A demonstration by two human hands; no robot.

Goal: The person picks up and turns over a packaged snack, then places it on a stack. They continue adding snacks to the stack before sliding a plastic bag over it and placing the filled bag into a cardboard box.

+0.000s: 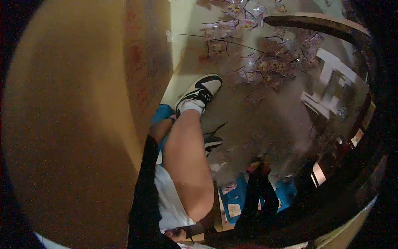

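Observation:
My left hand is low beside my bare leg, at the end of a black sleeve. Its fingers are mostly hidden by the leg. Close against the hand is a blue thing, only partly showing, and I cannot tell whether the hand grips it. A black and white sneaker with a white sock stands on the floor just past it. White cloth covers the top of the leg. No right hand can be made out.
Many small clear packets lie scattered over the floor. A brown panel fills the left side. A white frame-like object stands at right, below a curved dark edge. Blue containers and blurred dark-clothed limbs are lower right.

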